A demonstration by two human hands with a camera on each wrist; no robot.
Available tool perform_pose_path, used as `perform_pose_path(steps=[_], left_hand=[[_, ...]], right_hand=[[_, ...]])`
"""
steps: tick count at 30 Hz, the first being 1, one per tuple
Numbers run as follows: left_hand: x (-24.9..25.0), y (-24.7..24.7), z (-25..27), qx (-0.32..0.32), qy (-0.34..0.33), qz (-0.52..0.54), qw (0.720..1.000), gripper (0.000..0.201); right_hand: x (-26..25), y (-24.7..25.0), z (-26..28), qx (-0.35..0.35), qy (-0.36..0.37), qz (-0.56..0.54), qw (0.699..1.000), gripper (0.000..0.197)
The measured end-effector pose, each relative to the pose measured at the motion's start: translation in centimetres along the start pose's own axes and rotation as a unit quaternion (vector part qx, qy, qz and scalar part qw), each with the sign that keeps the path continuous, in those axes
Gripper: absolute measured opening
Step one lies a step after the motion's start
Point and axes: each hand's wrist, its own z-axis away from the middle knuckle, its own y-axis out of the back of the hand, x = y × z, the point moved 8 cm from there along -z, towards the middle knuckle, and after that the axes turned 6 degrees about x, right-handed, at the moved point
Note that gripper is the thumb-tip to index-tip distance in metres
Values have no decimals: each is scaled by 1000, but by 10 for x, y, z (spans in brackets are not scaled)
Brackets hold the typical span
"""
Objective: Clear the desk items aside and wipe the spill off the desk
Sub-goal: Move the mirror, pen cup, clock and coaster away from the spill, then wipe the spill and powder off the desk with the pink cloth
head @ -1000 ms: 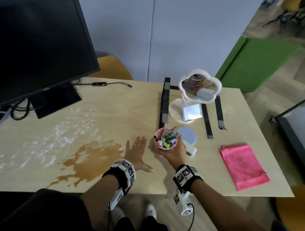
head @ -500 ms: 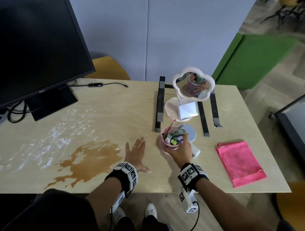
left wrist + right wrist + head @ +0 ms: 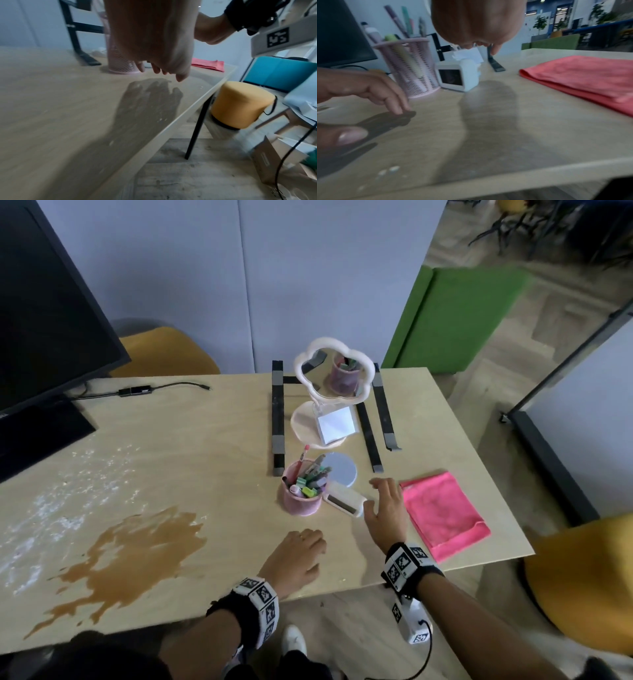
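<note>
A brown spill (image 3: 126,563) spreads over the front left of the wooden desk (image 3: 205,460). The pink mesh pen cup (image 3: 302,494) stands upright by itself near the middle, full of pens and markers. A small white box-like device (image 3: 344,498) lies just right of it. My right hand (image 3: 385,508) hovers open between that device and the folded pink cloth (image 3: 445,515), holding nothing. My left hand (image 3: 298,556) hangs over the front edge with fingers loosely curled, empty. In the right wrist view the cup (image 3: 409,66), device (image 3: 457,75) and cloth (image 3: 583,78) lie ahead.
A flower-shaped mirror on a stand (image 3: 334,378), a round blue disc (image 3: 339,469) and a black laptop stand (image 3: 279,419) sit behind the cup. A monitor (image 3: 44,313) stands far left, with white powdery specks (image 3: 68,491) before it. A yellow stool (image 3: 240,105) stands past the desk's right edge.
My right hand set the pen cup down beside the white device, let go and moved right toward the pink cloth. My left hand lifted off the desk and curled loosely.
</note>
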Motion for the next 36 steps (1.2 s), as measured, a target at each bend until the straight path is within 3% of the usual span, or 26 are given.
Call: perform_pose_path(steps=[5, 12, 16, 22, 27, 32, 36], left_hand=[[45, -19, -36, -65, -58, 54, 995, 57], [75, -39, -75, -130, -20, 12, 991, 70], [80, -51, -84, -151, -8, -6, 988, 73], [79, -53, -86, -153, -9, -7, 988, 72], [80, -54, -86, -151, -6, 2, 989, 72], [79, -52, -86, -175, 3, 28, 984, 70], [76, -31, -85, -156, 71, 164, 972, 67]], right_hand=[[64, 27, 5, 1, -74, 96, 993, 32], [111, 34, 13, -76, -163, 175, 968, 72], [133, 22, 20, -145, -220, 192, 945, 81], [150, 14, 29, -160, -224, 244, 930, 61], [150, 17, 23, -136, -218, 239, 936, 53], [136, 47, 5, -15, -271, 116, 956, 25], [103, 81, -17, 44, -260, 73, 962, 24]])
